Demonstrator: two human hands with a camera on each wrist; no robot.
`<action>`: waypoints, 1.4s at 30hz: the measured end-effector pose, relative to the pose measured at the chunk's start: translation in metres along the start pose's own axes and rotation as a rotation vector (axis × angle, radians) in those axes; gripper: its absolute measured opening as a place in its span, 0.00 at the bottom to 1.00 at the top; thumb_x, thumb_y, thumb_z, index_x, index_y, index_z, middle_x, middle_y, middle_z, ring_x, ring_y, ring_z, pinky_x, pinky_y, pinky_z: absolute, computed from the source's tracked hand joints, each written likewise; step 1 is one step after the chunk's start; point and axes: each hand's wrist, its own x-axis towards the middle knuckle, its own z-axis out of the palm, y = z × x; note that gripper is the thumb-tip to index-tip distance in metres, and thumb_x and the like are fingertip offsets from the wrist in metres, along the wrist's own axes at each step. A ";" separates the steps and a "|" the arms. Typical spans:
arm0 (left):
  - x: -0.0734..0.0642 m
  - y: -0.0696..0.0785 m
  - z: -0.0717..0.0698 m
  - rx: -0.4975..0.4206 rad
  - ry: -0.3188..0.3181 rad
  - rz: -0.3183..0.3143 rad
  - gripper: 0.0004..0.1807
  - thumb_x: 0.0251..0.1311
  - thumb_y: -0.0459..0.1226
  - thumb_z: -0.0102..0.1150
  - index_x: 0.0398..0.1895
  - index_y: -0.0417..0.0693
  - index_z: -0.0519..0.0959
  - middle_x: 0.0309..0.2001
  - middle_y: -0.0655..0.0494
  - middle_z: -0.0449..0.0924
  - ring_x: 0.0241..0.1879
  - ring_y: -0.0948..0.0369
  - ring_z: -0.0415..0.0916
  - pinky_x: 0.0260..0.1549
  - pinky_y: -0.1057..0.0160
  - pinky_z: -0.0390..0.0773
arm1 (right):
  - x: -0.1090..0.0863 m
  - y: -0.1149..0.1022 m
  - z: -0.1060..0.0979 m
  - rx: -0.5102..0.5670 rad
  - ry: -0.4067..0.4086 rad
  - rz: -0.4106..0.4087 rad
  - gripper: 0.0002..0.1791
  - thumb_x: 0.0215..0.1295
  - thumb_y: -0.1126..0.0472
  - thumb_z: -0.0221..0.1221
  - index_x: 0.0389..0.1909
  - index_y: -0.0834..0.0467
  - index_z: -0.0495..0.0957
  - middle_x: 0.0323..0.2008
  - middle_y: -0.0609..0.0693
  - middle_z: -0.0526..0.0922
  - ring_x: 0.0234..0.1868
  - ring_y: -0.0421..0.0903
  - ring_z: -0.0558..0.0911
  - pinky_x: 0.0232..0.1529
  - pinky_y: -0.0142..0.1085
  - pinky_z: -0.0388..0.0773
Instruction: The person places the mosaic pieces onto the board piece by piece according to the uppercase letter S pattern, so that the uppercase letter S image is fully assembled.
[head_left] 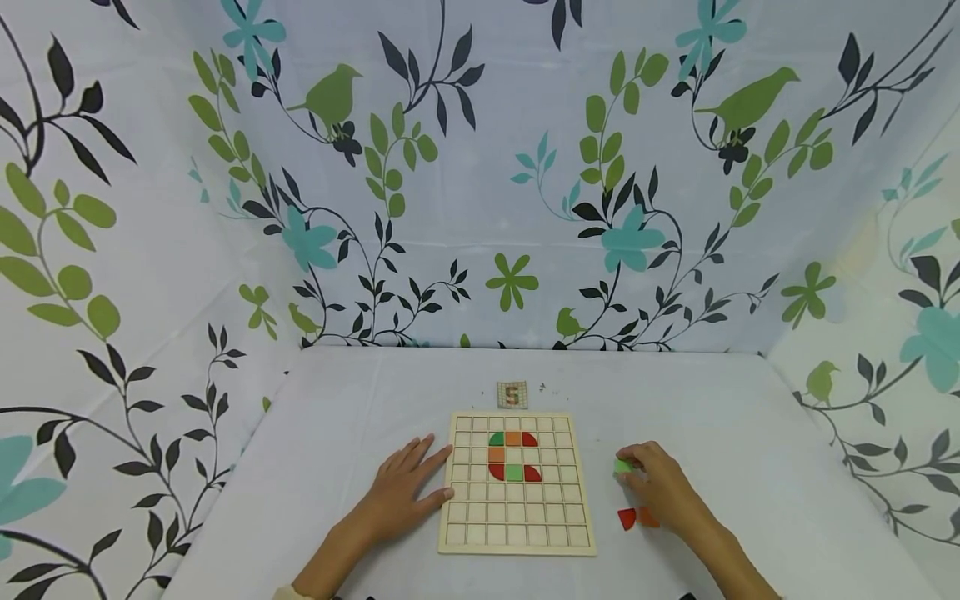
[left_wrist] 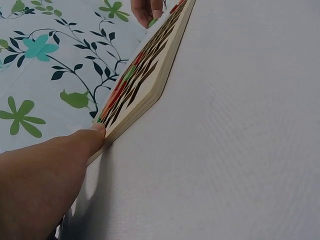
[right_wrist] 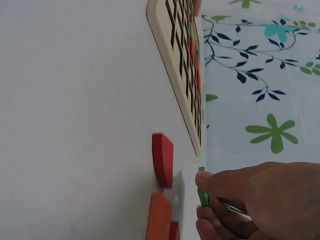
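Observation:
A square wooden grid board (head_left: 517,537) lies flat on the table. Green, orange and red pieces fill some of its upper cells in a curved pattern. Along the board's left edge rests my left hand (head_left: 397,493), fingers extended, its thumb (left_wrist: 97,131) touching the rim. To the right of the board, my right hand (head_left: 663,487) pinches a light green piece (right_wrist: 202,192) between thumb and fingers. Below that hand on the table are a red rounded piece (head_left: 627,519) and an orange piece (head_left: 649,517). Another red piece (right_wrist: 174,231) shows partly behind the orange one in the right wrist view.
A small card (head_left: 512,394) with a figure on a grid lies just beyond the board, with tiny dark specks near it. White cloth covers the table (head_left: 360,392). Patterned curtains (head_left: 480,183) with birds and leaves stand at the back and sides.

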 end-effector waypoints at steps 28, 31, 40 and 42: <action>0.000 -0.001 0.001 -0.005 -0.006 -0.002 0.39 0.73 0.66 0.52 0.83 0.66 0.62 0.85 0.50 0.52 0.84 0.43 0.46 0.78 0.32 0.49 | 0.006 -0.074 0.066 0.153 -0.195 -0.309 0.04 0.69 0.63 0.69 0.39 0.53 0.83 0.43 0.43 0.77 0.39 0.37 0.73 0.40 0.29 0.75; 0.000 -0.001 0.001 -0.004 -0.009 0.000 0.40 0.73 0.66 0.51 0.83 0.66 0.62 0.85 0.50 0.51 0.84 0.43 0.45 0.78 0.33 0.48 | 0.005 -0.075 0.064 0.132 -0.181 -0.310 0.03 0.69 0.63 0.70 0.37 0.52 0.85 0.43 0.42 0.78 0.41 0.37 0.74 0.41 0.31 0.76; 0.001 -0.002 0.000 -0.006 -0.008 0.008 0.40 0.74 0.65 0.52 0.83 0.64 0.62 0.85 0.49 0.52 0.84 0.43 0.46 0.77 0.32 0.49 | 0.004 -0.070 0.069 0.089 -0.115 -0.383 0.05 0.68 0.67 0.69 0.37 0.53 0.88 0.37 0.40 0.77 0.40 0.36 0.77 0.42 0.29 0.80; 0.001 -0.003 0.001 -0.004 -0.012 0.002 0.40 0.74 0.66 0.50 0.83 0.65 0.62 0.85 0.50 0.51 0.84 0.44 0.45 0.78 0.33 0.49 | 0.005 -0.069 0.071 0.085 -0.109 -0.395 0.06 0.68 0.68 0.69 0.36 0.53 0.87 0.36 0.39 0.76 0.38 0.35 0.74 0.39 0.28 0.79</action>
